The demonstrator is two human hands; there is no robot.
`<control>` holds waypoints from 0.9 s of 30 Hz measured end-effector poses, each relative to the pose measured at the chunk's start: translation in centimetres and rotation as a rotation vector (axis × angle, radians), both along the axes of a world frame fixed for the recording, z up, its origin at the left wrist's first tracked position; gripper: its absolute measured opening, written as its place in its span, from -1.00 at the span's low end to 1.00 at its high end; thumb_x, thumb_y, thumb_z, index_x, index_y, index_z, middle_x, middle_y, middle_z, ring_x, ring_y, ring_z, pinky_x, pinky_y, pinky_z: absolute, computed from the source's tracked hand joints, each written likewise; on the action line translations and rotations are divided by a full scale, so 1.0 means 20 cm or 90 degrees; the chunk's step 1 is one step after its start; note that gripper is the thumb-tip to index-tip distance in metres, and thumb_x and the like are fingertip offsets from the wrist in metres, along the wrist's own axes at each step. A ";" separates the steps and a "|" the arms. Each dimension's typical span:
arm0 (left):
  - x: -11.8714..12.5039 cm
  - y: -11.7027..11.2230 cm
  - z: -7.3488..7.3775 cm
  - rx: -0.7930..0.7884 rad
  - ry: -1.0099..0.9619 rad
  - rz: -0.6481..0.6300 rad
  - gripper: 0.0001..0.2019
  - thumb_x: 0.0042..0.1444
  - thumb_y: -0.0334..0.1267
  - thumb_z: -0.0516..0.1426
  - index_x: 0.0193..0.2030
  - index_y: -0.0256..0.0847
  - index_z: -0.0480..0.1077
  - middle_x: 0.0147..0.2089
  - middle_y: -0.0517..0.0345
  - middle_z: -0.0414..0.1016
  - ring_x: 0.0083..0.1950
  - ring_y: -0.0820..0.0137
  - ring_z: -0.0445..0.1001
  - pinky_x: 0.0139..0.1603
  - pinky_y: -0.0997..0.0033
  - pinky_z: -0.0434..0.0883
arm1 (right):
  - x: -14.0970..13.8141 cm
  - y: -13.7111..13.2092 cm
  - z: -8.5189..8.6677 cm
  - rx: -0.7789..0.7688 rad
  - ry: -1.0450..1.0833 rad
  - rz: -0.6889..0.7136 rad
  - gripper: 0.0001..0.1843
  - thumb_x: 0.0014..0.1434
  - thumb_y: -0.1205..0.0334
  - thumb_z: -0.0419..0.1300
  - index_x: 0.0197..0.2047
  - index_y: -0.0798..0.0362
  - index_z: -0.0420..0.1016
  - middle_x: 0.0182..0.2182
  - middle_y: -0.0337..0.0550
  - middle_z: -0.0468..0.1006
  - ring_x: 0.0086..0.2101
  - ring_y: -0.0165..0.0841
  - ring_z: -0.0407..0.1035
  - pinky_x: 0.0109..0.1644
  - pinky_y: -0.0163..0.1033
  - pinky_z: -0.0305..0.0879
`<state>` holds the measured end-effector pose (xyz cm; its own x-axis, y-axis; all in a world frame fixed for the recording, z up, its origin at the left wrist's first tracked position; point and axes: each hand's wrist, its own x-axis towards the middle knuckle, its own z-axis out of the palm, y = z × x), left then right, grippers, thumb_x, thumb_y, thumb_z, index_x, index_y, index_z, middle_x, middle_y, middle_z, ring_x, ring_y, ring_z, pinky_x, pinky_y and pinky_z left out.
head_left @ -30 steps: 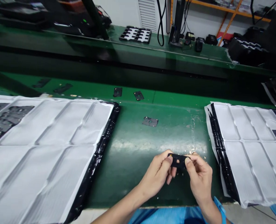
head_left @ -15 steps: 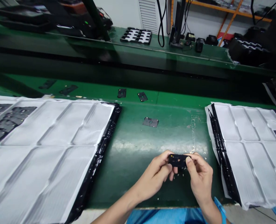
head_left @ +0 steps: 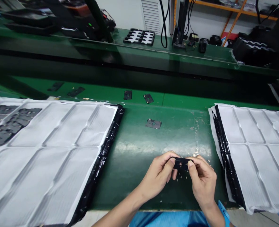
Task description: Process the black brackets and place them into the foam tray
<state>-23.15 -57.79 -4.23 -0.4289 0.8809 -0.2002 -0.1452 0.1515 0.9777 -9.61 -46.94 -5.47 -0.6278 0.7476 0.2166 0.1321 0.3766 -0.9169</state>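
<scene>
1. The green workbench [head_left: 130, 176] spans the frame, its open middle strip apparently serving as working room between two lined trays
2. The left lined tray [head_left: 59, 126] fills the lower left, with black plates [head_left: 14, 124] gathered in its far cells; the white lining probably guards them from scratches
3. The right lined tray [head_left: 269, 170] sits at the right edge, seemingly within easy reach
4. The left hand [head_left: 156, 176], lower centre, grasps one end of a black plate, thumb on top and fingers curled behind
5. The right hand [head_left: 203, 178], lower right of centre, pinches the other end between thumb and bent fingers
6. The held plate [head_left: 184, 163] is between both hands above the bench, gripped by its ends, likely to steady it
7. Loose black plates [head_left: 153, 124] lie apart near the middle and upper left
8. Pale crumbs [head_left: 196, 153] dot the bench by the hands
9. No brand, label or writing is legible
</scene>
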 end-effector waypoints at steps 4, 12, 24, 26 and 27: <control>0.00 -0.01 0.00 -0.006 -0.017 0.002 -0.63 0.44 -0.04 -0.01 -0.14 -0.28 0.46 -0.55 0.26 0.38 -0.59 0.50 0.25 -0.52 0.52 0.22 | 0.00 0.00 0.00 0.000 -0.001 0.001 -0.78 0.40 0.26 0.20 -0.22 0.04 0.70 -0.45 -0.19 0.53 -0.43 -0.31 0.42 -0.35 -0.26 0.29; 0.00 -0.02 0.00 -0.004 -0.057 0.008 -0.64 0.41 -0.05 0.02 -0.12 -0.31 0.49 -0.55 0.23 0.40 -0.58 0.49 0.31 -0.50 0.52 0.27 | -0.02 -0.01 0.00 -0.009 0.011 -0.012 -0.78 0.38 0.25 0.21 -0.24 0.04 0.71 -0.48 -0.21 0.52 -0.47 -0.34 0.40 -0.40 -0.29 0.29; 0.01 0.01 -0.03 -0.035 -0.259 0.094 -0.66 0.24 -0.03 0.15 -0.30 -0.31 0.54 -0.70 0.31 0.26 -0.67 0.56 0.05 -0.62 0.53 -0.04 | 0.02 -0.03 -0.01 0.107 0.040 0.058 -0.72 0.37 0.42 0.19 0.03 0.02 0.68 -0.41 -0.16 0.54 -0.46 -0.32 0.41 -0.38 -0.25 0.35; 0.01 0.02 -0.02 -0.036 -0.292 0.117 -0.69 0.20 -0.07 0.15 -0.36 -0.30 0.51 -0.72 0.32 0.21 -0.67 0.55 0.04 -0.61 0.52 -0.06 | 0.02 -0.03 -0.01 0.116 0.046 0.081 -0.69 0.36 0.44 0.19 0.07 0.03 0.67 -0.39 -0.14 0.57 -0.45 -0.32 0.42 -0.36 -0.24 0.38; 0.02 0.02 -0.02 -0.037 -0.302 0.131 -0.70 0.19 -0.09 0.15 -0.38 -0.30 0.50 -0.74 0.33 0.19 -0.67 0.55 0.03 -0.61 0.51 -0.06 | 0.01 -0.03 -0.01 0.104 0.042 0.086 -0.70 0.36 0.43 0.20 0.06 0.03 0.68 -0.38 -0.14 0.58 -0.44 -0.31 0.43 -0.34 -0.24 0.39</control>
